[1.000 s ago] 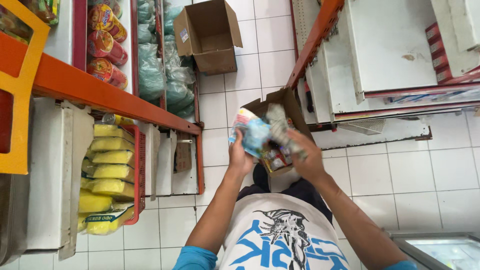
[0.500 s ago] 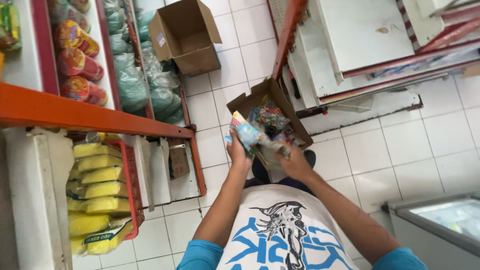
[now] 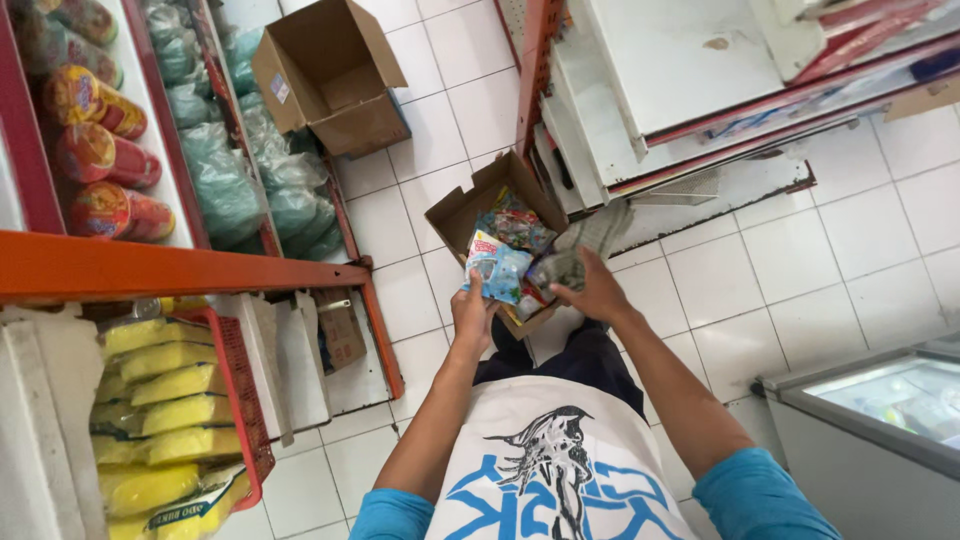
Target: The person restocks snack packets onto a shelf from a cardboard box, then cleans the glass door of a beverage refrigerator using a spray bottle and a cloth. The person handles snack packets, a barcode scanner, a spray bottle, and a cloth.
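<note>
Bright, even indoor light, soft shadows, mild glare on the floor tiles [image 3: 850, 240], slight edge distortion.

A white tiled floor [image 3: 860, 230] carries everything here, and just beyond the two hands an open cardboard box [image 3: 462, 212] of colourful packets sits on it. Further out past the hands, to their left, a second, empty cardboard box [image 3: 335, 85] lies on the same tiles, against the foot of a red-framed shelf [image 3: 150, 265]. To the right of the hands, a white shelf unit [image 3: 700, 100] stands on the floor.
</note>
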